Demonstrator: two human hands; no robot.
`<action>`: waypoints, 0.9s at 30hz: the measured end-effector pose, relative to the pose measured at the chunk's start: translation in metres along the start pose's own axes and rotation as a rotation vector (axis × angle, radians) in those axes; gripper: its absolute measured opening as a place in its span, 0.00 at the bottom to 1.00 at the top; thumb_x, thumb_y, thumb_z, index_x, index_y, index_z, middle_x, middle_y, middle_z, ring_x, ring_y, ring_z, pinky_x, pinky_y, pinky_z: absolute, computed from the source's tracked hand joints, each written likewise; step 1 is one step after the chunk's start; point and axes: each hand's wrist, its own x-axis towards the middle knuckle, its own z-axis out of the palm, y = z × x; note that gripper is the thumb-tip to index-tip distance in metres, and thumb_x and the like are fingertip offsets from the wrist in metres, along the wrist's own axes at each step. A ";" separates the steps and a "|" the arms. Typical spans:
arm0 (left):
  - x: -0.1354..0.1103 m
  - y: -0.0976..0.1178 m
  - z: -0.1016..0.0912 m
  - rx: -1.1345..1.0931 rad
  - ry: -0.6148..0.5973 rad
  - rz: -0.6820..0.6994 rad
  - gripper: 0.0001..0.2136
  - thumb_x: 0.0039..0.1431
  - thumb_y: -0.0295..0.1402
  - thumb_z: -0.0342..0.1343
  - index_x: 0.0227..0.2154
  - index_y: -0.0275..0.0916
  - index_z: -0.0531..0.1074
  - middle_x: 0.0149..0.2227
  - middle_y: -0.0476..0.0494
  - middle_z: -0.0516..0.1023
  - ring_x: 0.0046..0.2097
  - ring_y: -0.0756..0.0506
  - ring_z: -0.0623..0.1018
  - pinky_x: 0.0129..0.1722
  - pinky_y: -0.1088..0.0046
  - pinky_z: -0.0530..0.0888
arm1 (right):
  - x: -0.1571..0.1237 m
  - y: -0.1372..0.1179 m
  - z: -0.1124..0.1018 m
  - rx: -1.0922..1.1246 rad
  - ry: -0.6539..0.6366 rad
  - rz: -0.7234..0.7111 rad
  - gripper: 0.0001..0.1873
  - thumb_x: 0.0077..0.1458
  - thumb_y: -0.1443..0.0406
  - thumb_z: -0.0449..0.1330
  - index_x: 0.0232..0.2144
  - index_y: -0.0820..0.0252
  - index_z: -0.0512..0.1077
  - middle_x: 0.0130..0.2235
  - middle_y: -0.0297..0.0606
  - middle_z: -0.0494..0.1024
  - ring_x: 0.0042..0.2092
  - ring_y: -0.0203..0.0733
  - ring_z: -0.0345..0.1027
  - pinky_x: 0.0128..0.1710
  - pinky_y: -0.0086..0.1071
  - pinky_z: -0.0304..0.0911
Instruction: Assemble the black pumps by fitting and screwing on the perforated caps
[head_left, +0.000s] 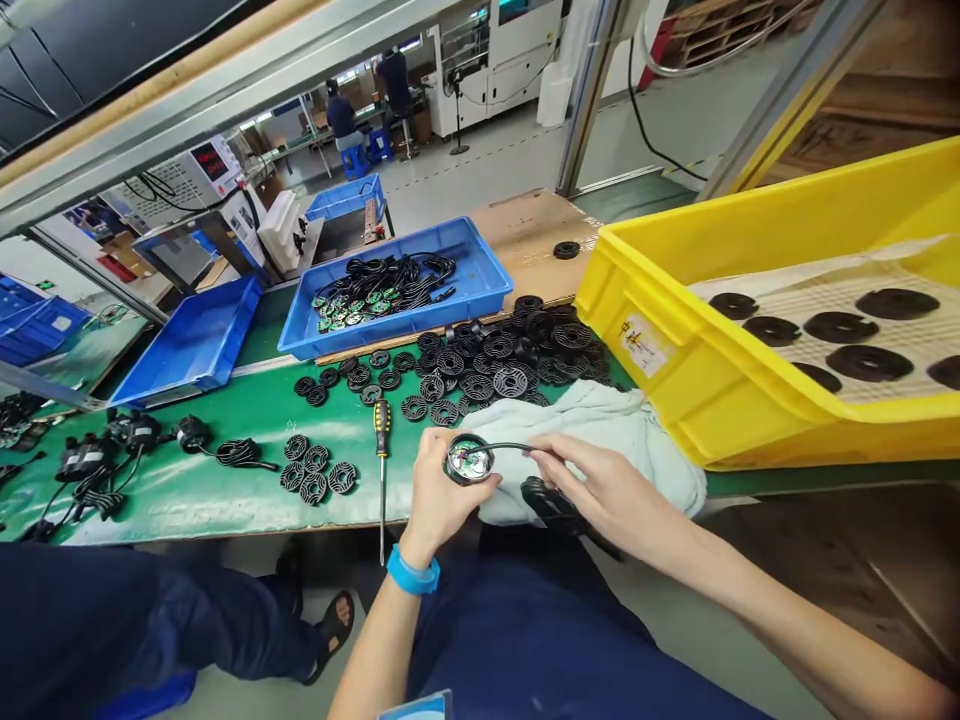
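Left hand (442, 490) raised above the edge of a green workbench, forearm rising from the lower edge of the view with a bright blue wristband (413, 573) at the wrist; the hand is closed, its fingers curled around a round black plastic housing (469, 459) with a green circuit board (468, 458) showing in its open face. Right hand (609, 490) reaching in from the lower right, forearm nearly level and back of the hand uppermost, its fingers (551, 452) extended toward the housing and pinching a thin black cable (514, 447) that runs from it. Both hands are held over a crumpled pale cloth (592, 455). Just left of the hands, a yellow-handled screwdriver (382, 428) lies on the green bench mat (225, 415), beside a small group of round black slotted grilles (315, 470). Beyond them stands a heap of similar grilles (502, 360), then a blue plastic tray (397, 290) holding black cables with green boards. To the right, a large yellow plastic crate (750, 330) holds flat black discs on a pale mesh sheet (825, 335).
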 end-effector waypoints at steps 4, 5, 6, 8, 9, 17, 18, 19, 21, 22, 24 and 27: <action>0.004 -0.004 -0.003 -0.052 -0.113 0.036 0.25 0.46 0.26 0.73 0.49 0.41 0.74 0.50 0.42 0.75 0.54 0.39 0.75 0.55 0.60 0.71 | 0.011 -0.005 0.000 0.073 0.175 -0.081 0.11 0.68 0.62 0.56 0.42 0.58 0.78 0.35 0.38 0.81 0.31 0.39 0.72 0.31 0.31 0.67; 0.004 -0.005 -0.003 -0.060 -0.144 0.046 0.27 0.46 0.26 0.73 0.51 0.41 0.73 0.52 0.41 0.75 0.55 0.39 0.75 0.56 0.60 0.71 | 0.014 -0.006 -0.001 0.057 0.215 -0.115 0.11 0.67 0.62 0.58 0.41 0.58 0.80 0.32 0.37 0.80 0.28 0.38 0.69 0.29 0.31 0.65; 0.004 -0.006 -0.002 -0.063 -0.167 0.054 0.29 0.46 0.26 0.72 0.53 0.41 0.72 0.53 0.40 0.75 0.55 0.39 0.75 0.57 0.60 0.71 | 0.017 -0.007 -0.002 0.037 0.242 -0.143 0.10 0.66 0.62 0.60 0.39 0.58 0.81 0.30 0.36 0.79 0.26 0.36 0.66 0.28 0.30 0.63; 0.004 -0.007 -0.001 -0.063 -0.186 0.057 0.32 0.46 0.24 0.71 0.56 0.41 0.71 0.54 0.40 0.76 0.57 0.38 0.75 0.58 0.59 0.71 | 0.023 -0.007 -0.006 0.000 0.257 -0.172 0.09 0.65 0.62 0.62 0.37 0.58 0.82 0.27 0.35 0.78 0.25 0.35 0.64 0.27 0.30 0.61; 0.004 -0.008 -0.001 -0.063 -0.184 0.049 0.32 0.46 0.24 0.71 0.56 0.41 0.71 0.55 0.40 0.76 0.57 0.38 0.75 0.59 0.58 0.70 | 0.026 -0.006 -0.008 -0.009 0.243 -0.173 0.09 0.65 0.62 0.62 0.37 0.59 0.82 0.26 0.34 0.77 0.25 0.34 0.64 0.27 0.30 0.60; 0.005 -0.016 -0.013 -0.343 -0.263 -0.047 0.29 0.50 0.29 0.72 0.56 0.41 0.71 0.57 0.40 0.76 0.59 0.37 0.75 0.62 0.58 0.68 | 0.039 -0.005 -0.016 0.014 0.066 -0.132 0.12 0.66 0.61 0.60 0.36 0.58 0.83 0.25 0.33 0.75 0.23 0.33 0.63 0.23 0.28 0.57; 0.005 -0.018 -0.015 -0.373 -0.272 -0.046 0.29 0.51 0.30 0.72 0.56 0.41 0.71 0.57 0.40 0.76 0.59 0.37 0.74 0.62 0.58 0.68 | 0.039 -0.006 -0.016 -0.014 0.057 -0.146 0.12 0.66 0.62 0.59 0.36 0.58 0.83 0.24 0.33 0.75 0.23 0.33 0.63 0.23 0.28 0.56; 0.006 -0.020 -0.017 -0.391 -0.280 -0.041 0.29 0.51 0.31 0.72 0.56 0.40 0.71 0.57 0.39 0.75 0.60 0.36 0.74 0.63 0.58 0.68 | 0.040 -0.007 -0.016 -0.047 0.050 -0.165 0.13 0.66 0.62 0.59 0.36 0.58 0.83 0.24 0.33 0.75 0.23 0.33 0.63 0.24 0.28 0.56; 0.008 -0.024 -0.020 -0.396 -0.293 -0.027 0.28 0.51 0.31 0.72 0.55 0.41 0.71 0.58 0.39 0.75 0.61 0.36 0.73 0.63 0.58 0.67 | 0.043 -0.008 -0.015 -0.128 0.036 -0.213 0.13 0.66 0.64 0.58 0.36 0.58 0.83 0.25 0.33 0.76 0.24 0.33 0.65 0.25 0.28 0.57; 0.010 -0.026 -0.022 -0.390 -0.305 -0.020 0.28 0.52 0.31 0.72 0.55 0.41 0.71 0.58 0.39 0.74 0.61 0.36 0.73 0.64 0.58 0.67 | 0.045 -0.008 -0.015 -0.172 0.028 -0.238 0.13 0.67 0.64 0.57 0.36 0.58 0.82 0.26 0.34 0.77 0.24 0.33 0.65 0.26 0.29 0.57; 0.012 -0.030 -0.025 -0.378 -0.332 -0.008 0.28 0.52 0.31 0.71 0.55 0.41 0.71 0.58 0.40 0.74 0.61 0.37 0.72 0.64 0.58 0.66 | 0.049 -0.009 -0.013 -0.264 0.015 -0.289 0.14 0.67 0.65 0.56 0.35 0.58 0.82 0.26 0.34 0.78 0.25 0.34 0.67 0.27 0.29 0.56; 0.013 -0.033 -0.028 -0.361 -0.361 0.008 0.28 0.54 0.32 0.70 0.57 0.42 0.69 0.60 0.38 0.72 0.62 0.37 0.71 0.65 0.58 0.66 | 0.054 -0.012 -0.010 -0.415 0.010 -0.382 0.15 0.68 0.66 0.55 0.31 0.58 0.80 0.26 0.34 0.77 0.26 0.35 0.68 0.28 0.31 0.53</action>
